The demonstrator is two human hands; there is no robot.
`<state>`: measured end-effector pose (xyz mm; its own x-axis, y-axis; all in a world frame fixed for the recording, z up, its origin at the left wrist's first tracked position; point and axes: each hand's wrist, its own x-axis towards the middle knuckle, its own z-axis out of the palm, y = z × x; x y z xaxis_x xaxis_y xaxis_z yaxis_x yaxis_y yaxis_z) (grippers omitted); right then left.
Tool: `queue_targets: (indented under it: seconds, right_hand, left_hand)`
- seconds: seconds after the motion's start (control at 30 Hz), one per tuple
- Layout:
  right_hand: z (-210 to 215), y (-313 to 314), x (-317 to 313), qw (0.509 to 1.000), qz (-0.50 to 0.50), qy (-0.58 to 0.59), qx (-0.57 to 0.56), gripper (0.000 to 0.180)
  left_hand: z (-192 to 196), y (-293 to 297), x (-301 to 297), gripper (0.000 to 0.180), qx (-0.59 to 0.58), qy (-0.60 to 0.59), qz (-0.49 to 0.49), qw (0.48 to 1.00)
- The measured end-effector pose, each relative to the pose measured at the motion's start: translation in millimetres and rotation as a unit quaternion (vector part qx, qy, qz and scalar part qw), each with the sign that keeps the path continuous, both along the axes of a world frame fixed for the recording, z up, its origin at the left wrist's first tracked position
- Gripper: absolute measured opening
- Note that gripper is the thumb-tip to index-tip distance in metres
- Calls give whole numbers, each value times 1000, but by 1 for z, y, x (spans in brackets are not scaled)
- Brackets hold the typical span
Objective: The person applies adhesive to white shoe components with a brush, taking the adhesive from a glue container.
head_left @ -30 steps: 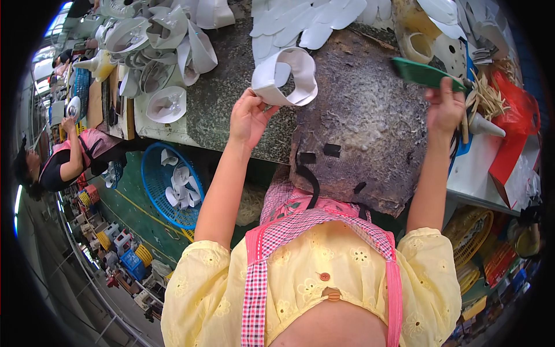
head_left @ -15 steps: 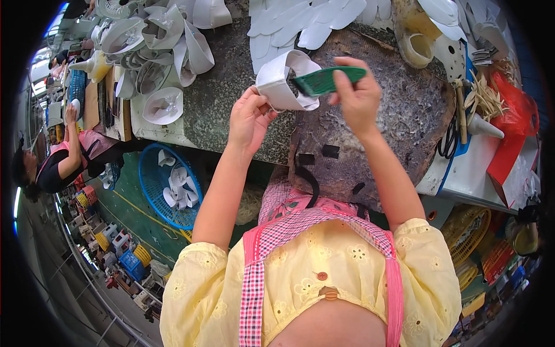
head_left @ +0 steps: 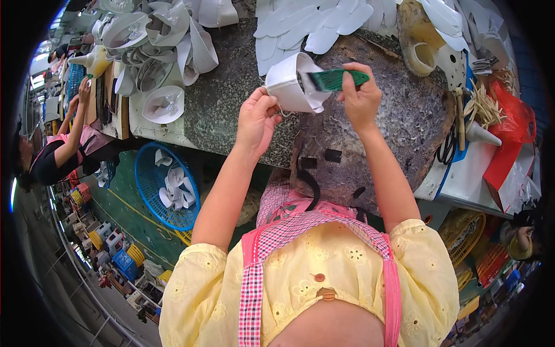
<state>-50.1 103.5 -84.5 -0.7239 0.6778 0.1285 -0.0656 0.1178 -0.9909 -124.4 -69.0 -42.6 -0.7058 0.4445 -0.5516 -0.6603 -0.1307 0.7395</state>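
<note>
Change of place for green brush [head_left: 341, 80]: from far right, one second ago, to open mouth of white curved piece [head_left: 284, 87]. Judging from this, probably now in the middle of brushing the inner side; because of blur, impossible to tell if touching there. Piece held up over the border of speckled bench [head_left: 225, 110] and dark worn board [head_left: 416, 115]. In left hand [head_left: 257, 118], lower left edge of the piece, pinched between fingers and thumb. In right hand [head_left: 361, 98], brush handle, gripped with fingers closed.
</note>
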Motion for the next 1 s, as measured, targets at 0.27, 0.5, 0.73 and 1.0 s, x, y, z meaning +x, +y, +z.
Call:
queue_targets:
  seconds: [0.27, 0.5, 0.73, 1.0]
  right_hand:
    - [20, -5, 5, 995, -30, 93, -28, 11]
    - [-11, 12, 10, 998, -51, 28, -14, 9]
    - [-6, -8, -27, 998, 10, 53, -17, 11]
    - [-14, -5, -52, 1000, 19, 12, -6, 10]
  left_hand:
    - [-1, 2, 0, 7, -4, -1, 3, 1000]
    - [-8, -7, -8, 9, -1, 7, 6, 1000]
    - [-12, -6, -17, 12, 8, 1, 12, 1000]
    - [-29, -10, -38, 12, 18, -34, 42, 998]
